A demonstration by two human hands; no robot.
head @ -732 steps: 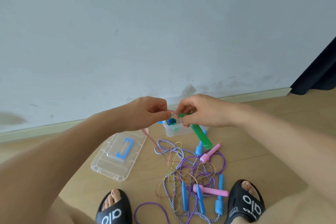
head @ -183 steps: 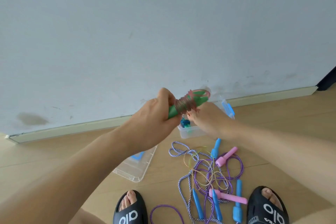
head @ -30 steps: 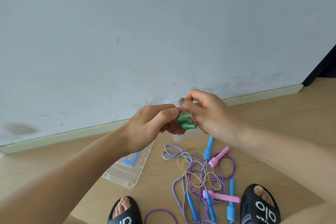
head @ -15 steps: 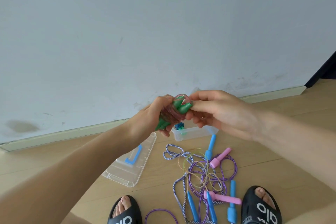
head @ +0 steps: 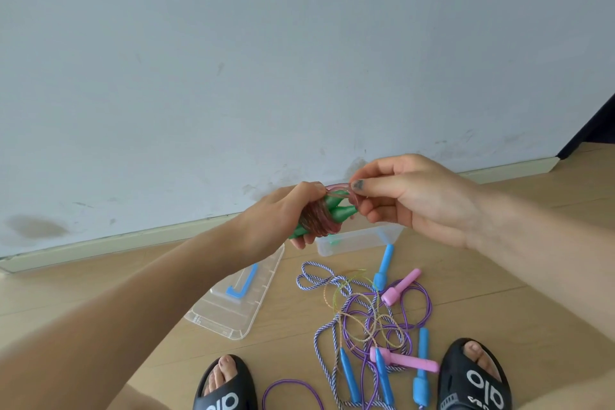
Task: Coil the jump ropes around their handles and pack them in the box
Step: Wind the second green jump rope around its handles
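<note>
My left hand [head: 283, 215] grips a pair of green handles [head: 336, 211] with a pink rope [head: 316, 221] coiled around them, held in the air above the floor. My right hand [head: 409, 196] pinches a loop of that pink rope [head: 339, 186] at the tips of the handles. The clear plastic box [head: 359, 238] stands on the floor just below my hands, near the wall. A tangle of loose jump ropes [head: 366, 316] lies on the floor in front of it, with blue handles [head: 382, 268] and pink handles [head: 401, 286].
The clear box lid [head: 233, 299] with a blue handle lies flat to the left of the ropes. My feet in black slides [head: 472, 376] frame the bottom of the view. A white wall [head: 299, 60] and skirting run behind the box.
My right hand has shifted from pinching the handle tips to lifting a loop of pink rope over them. Both hands moved slightly to the right.
</note>
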